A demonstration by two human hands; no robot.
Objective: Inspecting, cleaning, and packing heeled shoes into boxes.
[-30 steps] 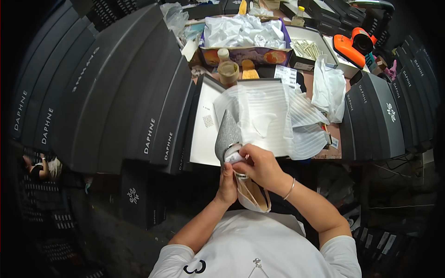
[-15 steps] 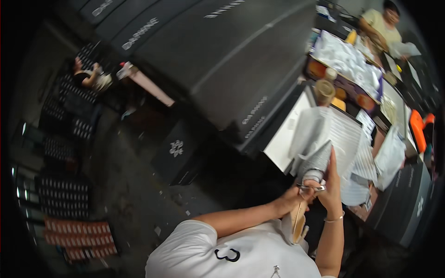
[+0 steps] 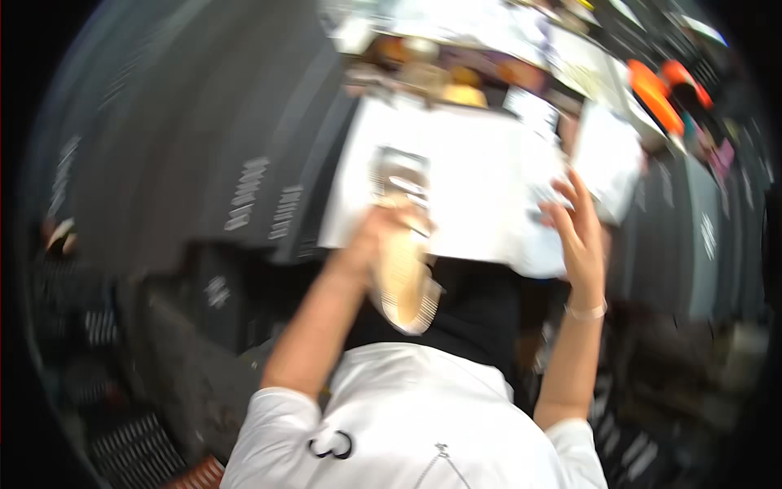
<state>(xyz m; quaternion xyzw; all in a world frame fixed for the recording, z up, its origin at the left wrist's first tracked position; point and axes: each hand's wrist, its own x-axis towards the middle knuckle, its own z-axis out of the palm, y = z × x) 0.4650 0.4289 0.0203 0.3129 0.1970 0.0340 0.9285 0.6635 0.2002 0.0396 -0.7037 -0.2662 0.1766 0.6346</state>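
Note:
My left hand (image 3: 376, 235) is closed around a shoe (image 3: 403, 281) with a pale beige sole and silver-grey upper parts. The beige end points toward my body, while the grey end lies over a white sheet or open box (image 3: 481, 187) in front of me. Motion blur hides the shoe's finer details. To the right, my right hand (image 3: 580, 240) is raised with its fingers apart, holding nothing. It hovers beside white wrapping paper (image 3: 554, 204), and I cannot tell whether it touches it.
Stacked dark boxes (image 3: 204, 147) rise on the left, and more dark boxes (image 3: 684, 228) stand at the right. Behind the white sheet are a box of white wrapping (image 3: 464, 20), a round brownish container (image 3: 423, 77) and an orange object (image 3: 654, 94).
The view has swung to the right. My right hand has come away from the shoe and opened. My left hand has carried the shoe forward, away from my chest.

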